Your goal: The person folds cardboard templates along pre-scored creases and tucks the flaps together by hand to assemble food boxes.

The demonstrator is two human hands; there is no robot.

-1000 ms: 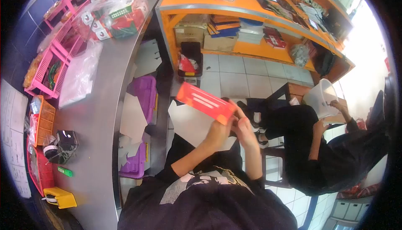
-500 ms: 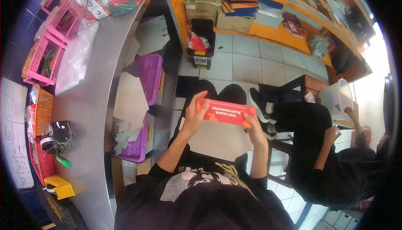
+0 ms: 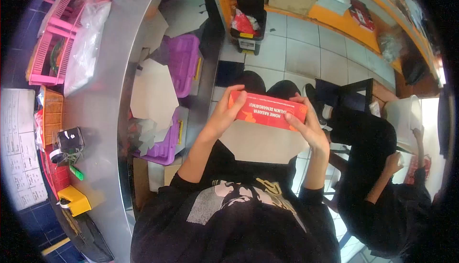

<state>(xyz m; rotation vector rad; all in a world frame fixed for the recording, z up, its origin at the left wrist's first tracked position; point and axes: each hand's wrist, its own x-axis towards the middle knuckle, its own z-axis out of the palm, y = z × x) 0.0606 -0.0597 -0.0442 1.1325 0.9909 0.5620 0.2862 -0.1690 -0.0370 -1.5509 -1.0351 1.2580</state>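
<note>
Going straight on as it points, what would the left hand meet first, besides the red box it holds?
The left hand would probably meet the person's left knee; depth is unclear.

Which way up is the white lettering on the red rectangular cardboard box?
Upside down in the head view: the white lettering on the red box stands inverted.

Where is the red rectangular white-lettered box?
Head view, centre: the red box is held between the left hand and right hand, above the pale flat sheet.

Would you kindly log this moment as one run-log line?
left hand: holding red box; right hand: holding its opposite end; printed side: toward camera; pale board: partly behind box
</note>
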